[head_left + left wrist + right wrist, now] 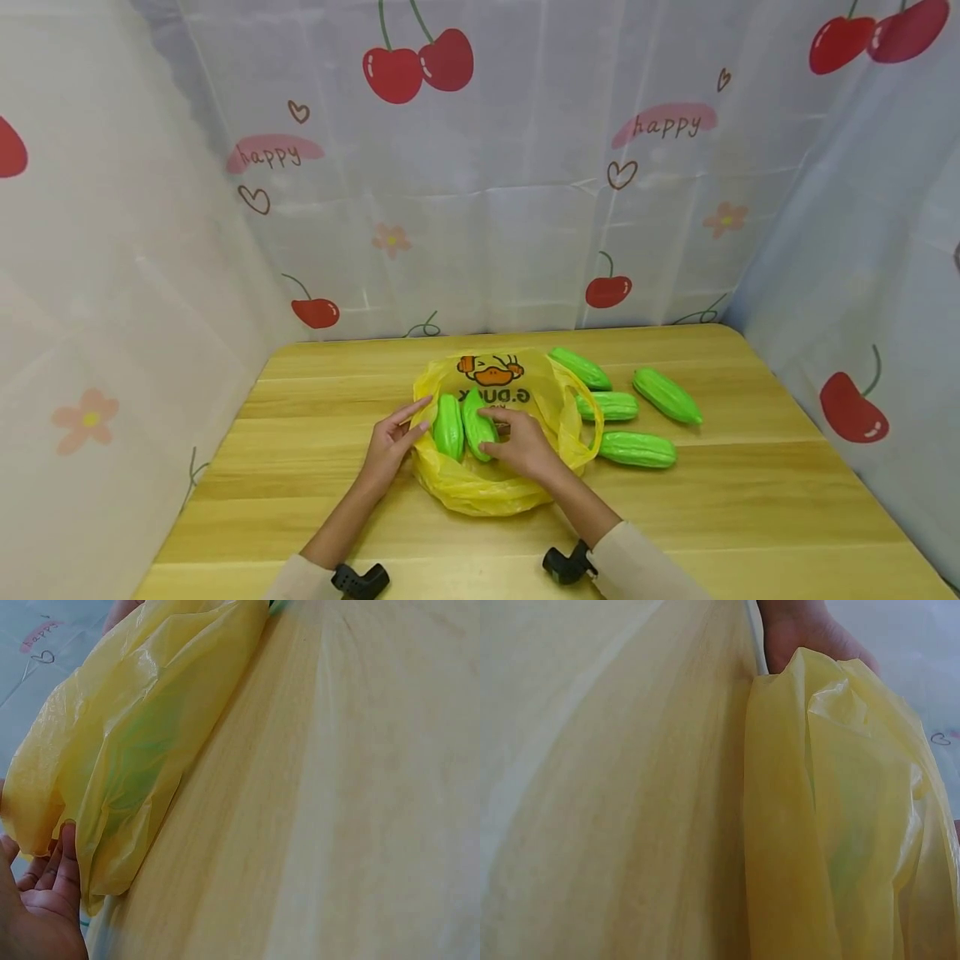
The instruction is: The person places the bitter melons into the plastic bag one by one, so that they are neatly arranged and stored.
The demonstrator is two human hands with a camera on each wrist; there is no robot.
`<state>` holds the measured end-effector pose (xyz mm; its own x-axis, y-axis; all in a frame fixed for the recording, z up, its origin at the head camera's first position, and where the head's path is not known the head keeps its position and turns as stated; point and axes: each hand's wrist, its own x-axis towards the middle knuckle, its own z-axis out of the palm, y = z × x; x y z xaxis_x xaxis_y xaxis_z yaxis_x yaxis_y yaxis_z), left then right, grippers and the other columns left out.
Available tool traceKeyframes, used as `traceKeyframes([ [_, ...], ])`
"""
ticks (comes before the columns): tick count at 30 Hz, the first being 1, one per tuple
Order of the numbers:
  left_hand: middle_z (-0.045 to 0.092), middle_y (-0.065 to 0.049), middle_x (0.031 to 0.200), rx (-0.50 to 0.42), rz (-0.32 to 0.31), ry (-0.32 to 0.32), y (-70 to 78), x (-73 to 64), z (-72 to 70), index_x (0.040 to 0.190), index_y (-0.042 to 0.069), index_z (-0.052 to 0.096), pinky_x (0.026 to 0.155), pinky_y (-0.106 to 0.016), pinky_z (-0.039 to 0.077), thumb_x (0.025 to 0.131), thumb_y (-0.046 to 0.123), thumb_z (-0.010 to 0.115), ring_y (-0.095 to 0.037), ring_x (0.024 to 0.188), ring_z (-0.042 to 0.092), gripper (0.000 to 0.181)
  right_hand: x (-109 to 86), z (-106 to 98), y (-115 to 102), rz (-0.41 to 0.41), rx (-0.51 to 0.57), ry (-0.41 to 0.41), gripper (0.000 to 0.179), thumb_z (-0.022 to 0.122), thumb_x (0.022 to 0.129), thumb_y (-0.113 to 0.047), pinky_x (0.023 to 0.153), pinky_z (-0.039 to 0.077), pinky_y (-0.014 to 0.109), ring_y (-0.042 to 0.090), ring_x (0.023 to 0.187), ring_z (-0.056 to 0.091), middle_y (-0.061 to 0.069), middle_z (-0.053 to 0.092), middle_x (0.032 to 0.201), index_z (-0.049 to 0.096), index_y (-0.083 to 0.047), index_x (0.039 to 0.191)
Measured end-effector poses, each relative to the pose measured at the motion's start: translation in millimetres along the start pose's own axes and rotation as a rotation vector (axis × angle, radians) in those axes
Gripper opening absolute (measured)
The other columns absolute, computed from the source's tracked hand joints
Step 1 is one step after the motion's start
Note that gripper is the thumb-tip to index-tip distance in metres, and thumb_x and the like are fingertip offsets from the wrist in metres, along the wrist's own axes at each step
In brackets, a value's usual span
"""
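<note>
Pinching a green gourd (477,432) inside a yellow bag (480,497)

The right hand (522,447) pinched it beside a second gourd (448,429); the left hand (387,446), fingers spread, touched the bag's left rim. The step looked like placing; the next move probably called for a clean release. The bag sat toward the back edge of the wood-grained bench (300,425), four loose gourds (639,450) toward its right edge. Cherry-printed curtains (517,183) surrounded three sides.

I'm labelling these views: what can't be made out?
Head: anything beneath the two bagged green vegetables, hidden by them.
Head: the right sleeve, cut off by the bottom edge.
Left wrist: outline of the green shape, veiled by the yellow bag.
Right wrist: what makes the green patch, veiled likewise.
</note>
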<state>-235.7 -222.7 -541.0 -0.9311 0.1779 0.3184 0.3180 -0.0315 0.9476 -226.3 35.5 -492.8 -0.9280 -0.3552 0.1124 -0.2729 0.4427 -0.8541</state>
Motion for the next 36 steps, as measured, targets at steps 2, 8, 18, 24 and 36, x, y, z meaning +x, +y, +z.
traceKeyframes([
  [2, 0.051, -0.017, 0.150, 0.002, -0.002, 0.000, 0.3, -0.1, 0.5, 0.144, 0.002, 0.056, 0.102, -0.020, 0.047, 0.101, 0.012, 0.064, -0.033, 0.143, 0.039, 0.045, -0.4, 0, 0, -0.003, 0.001, 0.000, 0.048, 0.076, 0.090, -0.005, 0.084, 0.059, 0.044, 0.040, 0.112, 0.065, 0.019, 0.061, 0.139, 0.064, -0.004, 0.136],
  [8, 0.051, -0.018, 0.149, -0.014, -0.001, 0.003, -0.4, 0.2, 1.6, 0.144, 0.000, 0.056, 0.098, -0.021, 0.050, 0.101, 0.011, 0.064, -0.034, 0.141, 0.042, 0.045, -1.9, -1, -1, -0.010, 0.005, -0.003, 0.046, 0.074, 0.092, -0.004, 0.085, 0.058, 0.045, 0.040, 0.113, 0.064, 0.018, 0.060, 0.140, 0.064, -0.004, 0.137],
  [18, 0.050, -0.020, 0.150, -0.021, 0.001, -0.004, -1.8, -0.3, 1.6, 0.144, -0.002, 0.054, 0.102, -0.021, 0.047, 0.101, 0.009, 0.063, -0.035, 0.143, 0.039, 0.045, -1.8, 0, 1, 0.013, 0.012, -0.014, 0.048, 0.076, 0.091, -0.006, 0.085, 0.058, 0.046, 0.041, 0.116, 0.063, 0.018, 0.059, 0.142, 0.064, -0.007, 0.137],
  [24, 0.051, -0.017, 0.149, -0.008, -0.004, 0.003, -0.5, -0.4, 0.0, 0.144, 0.003, 0.057, 0.102, -0.021, 0.047, 0.101, 0.012, 0.064, -0.032, 0.143, 0.040, 0.044, -0.8, -1, -1, 0.012, 0.016, -0.019, 0.048, 0.075, 0.091, -0.006, 0.083, 0.058, 0.044, 0.041, 0.117, 0.062, 0.017, 0.058, 0.142, 0.064, -0.007, 0.137],
  [36, 0.051, -0.017, 0.150, -0.016, -0.002, -0.001, -0.5, 0.2, -0.2, 0.144, 0.002, 0.056, 0.103, -0.022, 0.047, 0.101, 0.011, 0.064, -0.025, 0.142, 0.042, 0.044, -0.8, -11, -9, 0.039, -0.018, 0.007, 0.046, 0.076, 0.091, -0.010, 0.073, 0.059, 0.037, 0.043, 0.120, 0.061, 0.018, 0.060, 0.140, 0.065, -0.006, 0.136],
])
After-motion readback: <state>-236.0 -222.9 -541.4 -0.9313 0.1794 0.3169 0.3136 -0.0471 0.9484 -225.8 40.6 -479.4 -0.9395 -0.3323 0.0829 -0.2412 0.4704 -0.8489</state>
